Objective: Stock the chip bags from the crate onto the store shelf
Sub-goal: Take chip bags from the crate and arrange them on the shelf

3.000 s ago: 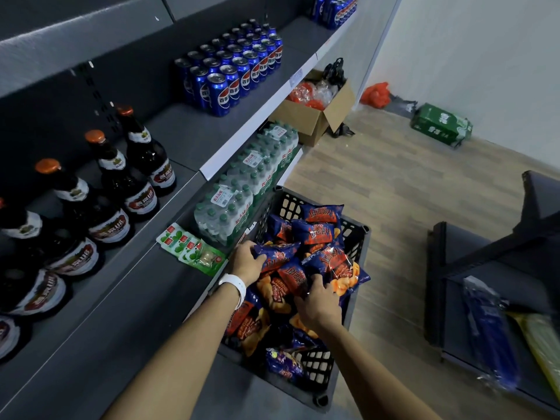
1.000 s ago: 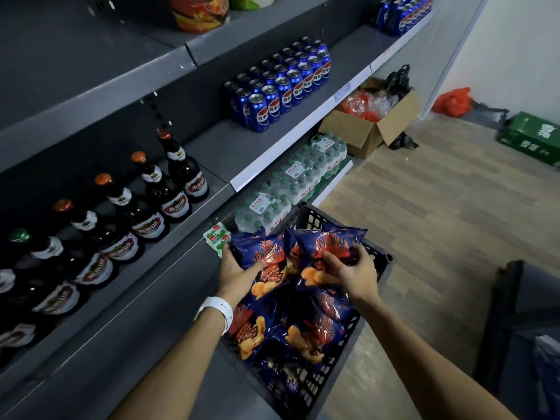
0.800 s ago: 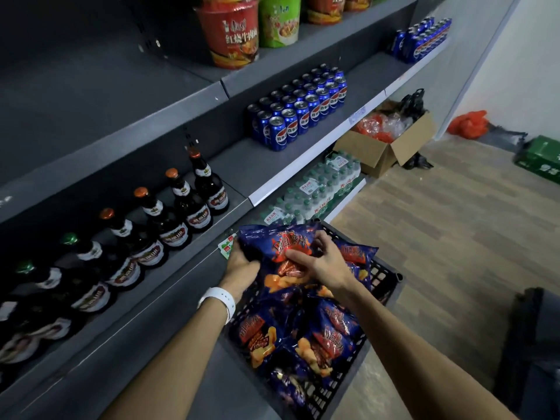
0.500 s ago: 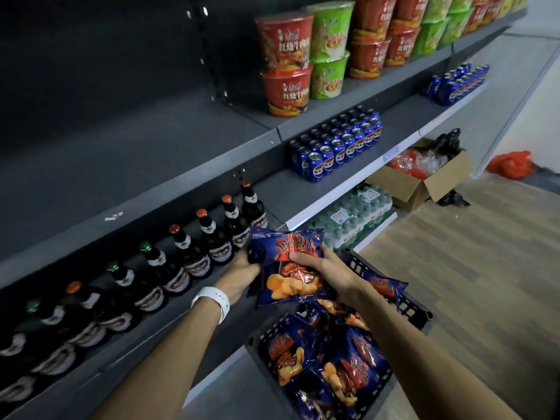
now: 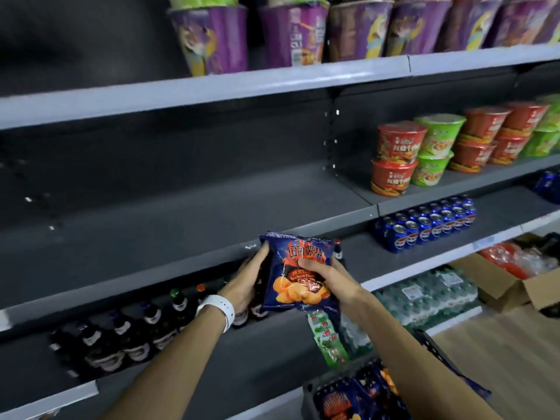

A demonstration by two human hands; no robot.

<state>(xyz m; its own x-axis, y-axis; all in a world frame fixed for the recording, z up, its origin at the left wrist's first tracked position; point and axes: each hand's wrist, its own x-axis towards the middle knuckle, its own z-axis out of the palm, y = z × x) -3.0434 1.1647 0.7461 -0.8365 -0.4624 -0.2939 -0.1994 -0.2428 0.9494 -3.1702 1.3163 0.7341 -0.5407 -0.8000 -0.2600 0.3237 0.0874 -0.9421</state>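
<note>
- Both hands clamp 1 upright chip bag (image 5: 298, 272): left hand (image 5: 247, 280) behind its edge, right hand (image 5: 325, 281) across the front.
- It hangs before the bare shelf (image 5: 181, 219), above the crate (image 5: 342, 395), label outward, likely for display.

arms: both bare, no sleeves in view | left hand (image 5: 245, 283): white band (image 5: 218, 309) at wrist, small holes along strap | right hand (image 5: 328, 283): wrist bare, no rings visible
</note>
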